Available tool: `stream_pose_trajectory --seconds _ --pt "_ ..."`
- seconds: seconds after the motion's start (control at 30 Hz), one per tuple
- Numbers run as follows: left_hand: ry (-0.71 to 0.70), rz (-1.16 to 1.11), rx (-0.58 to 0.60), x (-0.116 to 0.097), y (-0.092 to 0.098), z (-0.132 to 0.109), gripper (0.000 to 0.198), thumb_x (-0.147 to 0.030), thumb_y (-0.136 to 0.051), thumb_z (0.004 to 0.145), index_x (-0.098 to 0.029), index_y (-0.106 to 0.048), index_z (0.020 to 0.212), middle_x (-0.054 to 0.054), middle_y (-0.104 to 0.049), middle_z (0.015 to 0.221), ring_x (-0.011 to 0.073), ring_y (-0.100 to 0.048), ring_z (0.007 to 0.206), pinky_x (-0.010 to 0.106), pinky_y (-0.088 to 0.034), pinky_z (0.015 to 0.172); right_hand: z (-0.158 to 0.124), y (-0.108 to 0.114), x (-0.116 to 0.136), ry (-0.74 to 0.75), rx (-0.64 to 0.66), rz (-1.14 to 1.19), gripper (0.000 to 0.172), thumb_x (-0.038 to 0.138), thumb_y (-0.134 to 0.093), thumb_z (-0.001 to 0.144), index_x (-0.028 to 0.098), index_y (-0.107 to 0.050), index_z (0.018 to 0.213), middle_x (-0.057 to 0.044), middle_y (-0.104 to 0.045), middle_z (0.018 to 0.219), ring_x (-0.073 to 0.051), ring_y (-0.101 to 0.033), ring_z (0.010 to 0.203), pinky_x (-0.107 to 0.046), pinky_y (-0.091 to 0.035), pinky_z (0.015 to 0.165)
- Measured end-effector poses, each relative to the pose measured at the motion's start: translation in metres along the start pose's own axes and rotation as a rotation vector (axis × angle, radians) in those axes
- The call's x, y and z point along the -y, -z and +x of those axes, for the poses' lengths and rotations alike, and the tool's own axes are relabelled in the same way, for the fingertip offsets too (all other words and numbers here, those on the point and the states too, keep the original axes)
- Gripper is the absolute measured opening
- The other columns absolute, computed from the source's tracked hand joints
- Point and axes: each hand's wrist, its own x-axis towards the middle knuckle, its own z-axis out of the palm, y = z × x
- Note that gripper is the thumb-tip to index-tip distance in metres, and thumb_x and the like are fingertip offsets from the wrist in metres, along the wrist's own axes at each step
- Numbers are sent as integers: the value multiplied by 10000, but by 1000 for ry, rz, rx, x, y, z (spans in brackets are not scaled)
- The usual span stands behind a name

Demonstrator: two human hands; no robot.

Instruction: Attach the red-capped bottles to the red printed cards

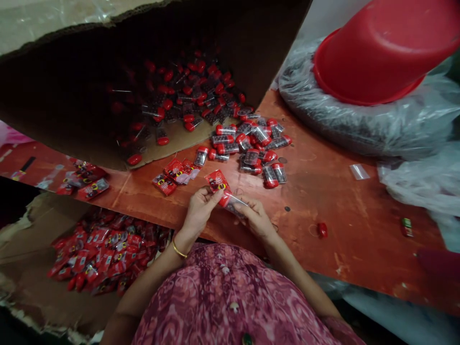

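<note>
My left hand [199, 208] pinches a small clear packet with a red printed card top [217, 181]. My right hand [254, 216] grips the packet's lower end, where a red-capped clear vial [230, 202] sits inside the plastic. Both hands hover over the near edge of the reddish wooden table [323, 191]. Just beyond them lie a few finished red packets [174, 173] and a heap of loose red-capped vials [255, 143].
A tipped cardboard box [89, 96] spills more vials onto the table. A lower carton [43, 292] at left holds several finished packets [100, 258]. A red plastic basin [381, 52] rests on a plastic-wrapped bundle [359, 120] at right. A loose red cap [322, 229] lies nearby.
</note>
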Motion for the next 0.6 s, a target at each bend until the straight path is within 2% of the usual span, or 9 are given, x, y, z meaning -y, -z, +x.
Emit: stream_pose_trajectory --seconds 0.17,0.37,0.5,0.6 --pt "2 -30 -42 2 -4 0 420 -470 -789 536 -143 -642 755 6 -683 698 108 -601 635 245 -492 674 2 -9 -8 136 -80 -8 267 440 -598 768 193 -629 866 86 -419 496 -54 -324 377 -184 -377 375" --pt "-82 -19 -33 15 -5 -2 378 -444 -751 632 -147 -656 845 16 -689 775 106 -598 685 223 -462 682 10 -21 -8 144 -184 -35 326 508 -592 763 197 -578 862 74 -443 563 -59 -357 410 -188 -368 366" --pt "-88 -74 21 11 -3 2 321 -451 -712 685 -141 -649 739 -11 -634 654 76 -530 583 198 -417 600 15 -26 -5 81 -108 -15 357 557 -571 761 208 -548 833 94 -392 533 -53 -293 364 -201 -345 339" --pt "-44 -84 44 4 -1 9 339 -456 -714 674 -127 -636 649 -14 -589 566 76 -491 524 214 -397 566 16 -25 -5 144 -68 -84 322 525 -561 789 210 -558 856 81 -412 561 -59 -322 400 -202 -335 368"
